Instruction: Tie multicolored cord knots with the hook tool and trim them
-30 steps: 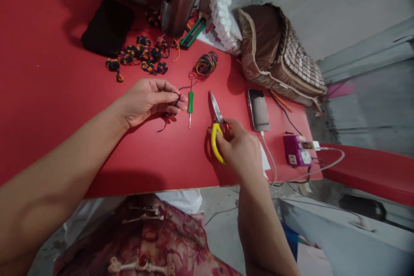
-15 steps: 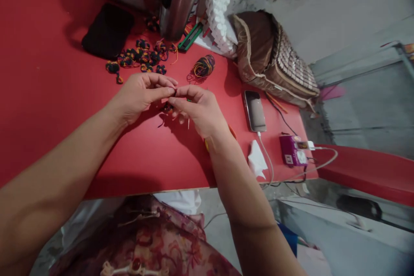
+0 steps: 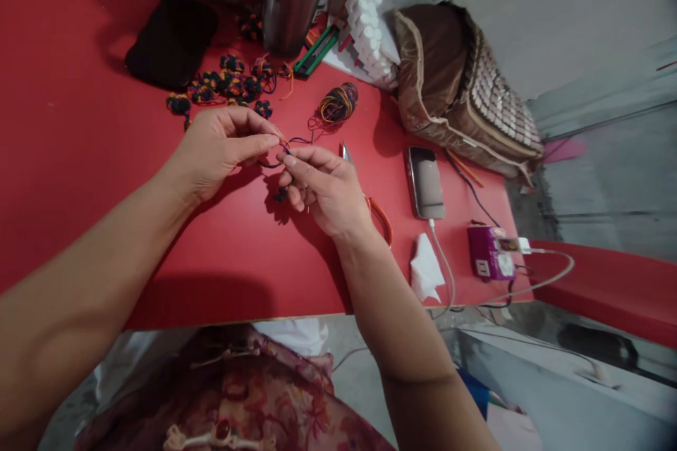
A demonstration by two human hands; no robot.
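Observation:
My left hand (image 3: 216, 151) pinches a multicoloured strand of yarn (image 3: 285, 145) between thumb and forefinger above the table. Facing it, my right hand (image 3: 325, 187) is closed on the same yarn close by, its thumb and forefinger together. A small dark worked yarn piece (image 3: 280, 194) shows below my right fingertips, partly hidden by them. A thin, pale tip shows under the curled fingers, too small to name. Past my hands lies a wound bundle of yarn (image 3: 339, 103), with a loose strand trailing toward them. Several dark, orange-flecked yarn flowers (image 3: 233, 87) lie beyond my left hand.
Orange-handled scissors (image 3: 381, 220) lie partly under my right wrist. A green cutter (image 3: 316, 53), steel flask (image 3: 296, 7), dark flat case (image 3: 172, 39) and brown bag (image 3: 431, 63) stand or lie farther back. To the right are a cabled phone (image 3: 426, 183), tissue (image 3: 426, 271) and purple box (image 3: 481, 246).
My fingertips have moved slightly apart, and more of the yarn between them shows. My right hand has shifted a little, uncovering the scissors' blade tip. The view has tilted slightly.

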